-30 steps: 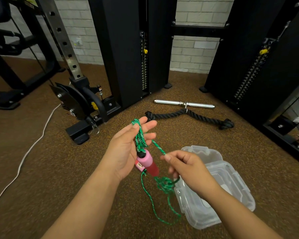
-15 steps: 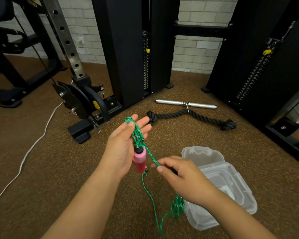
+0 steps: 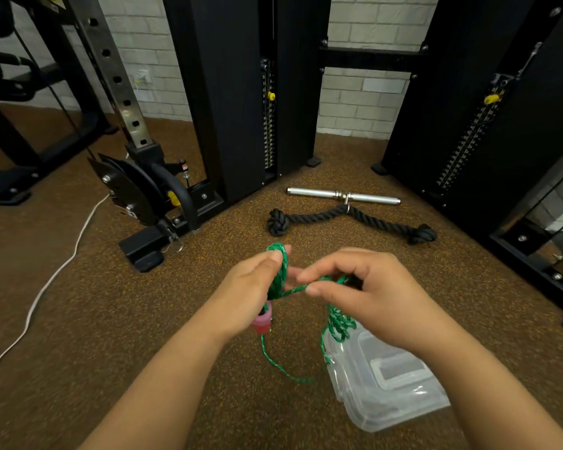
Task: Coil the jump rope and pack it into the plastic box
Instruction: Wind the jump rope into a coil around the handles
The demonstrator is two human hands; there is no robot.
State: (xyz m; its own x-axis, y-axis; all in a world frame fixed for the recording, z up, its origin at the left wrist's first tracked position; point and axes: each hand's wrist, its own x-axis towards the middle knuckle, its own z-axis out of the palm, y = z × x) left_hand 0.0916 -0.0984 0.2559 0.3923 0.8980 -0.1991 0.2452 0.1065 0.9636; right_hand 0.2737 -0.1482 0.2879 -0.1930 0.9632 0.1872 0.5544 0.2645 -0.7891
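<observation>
A green jump rope (image 3: 281, 274) is wound in loops around my left hand (image 3: 247, 297), and its pink handle (image 3: 263, 321) sticks out below my palm. My right hand (image 3: 368, 293) pinches a strand of the rope close to the left fingers and holds a bunch of it. Loose rope (image 3: 337, 323) hangs from the right hand down over the clear plastic box (image 3: 387, 388), which lies on the floor under my right forearm with its lid beside it. Another loop trails on the floor between my arms.
A black rope attachment (image 3: 348, 219) and a steel bar handle (image 3: 342, 196) lie on the brown floor ahead. Black weight-stack towers stand behind them. A machine base (image 3: 143, 196) and a white cable (image 3: 52, 277) are to the left.
My right hand has risen from near the box to the left fingertips, carrying rope over them. The left hand has turned so the coil sits over its fingers.
</observation>
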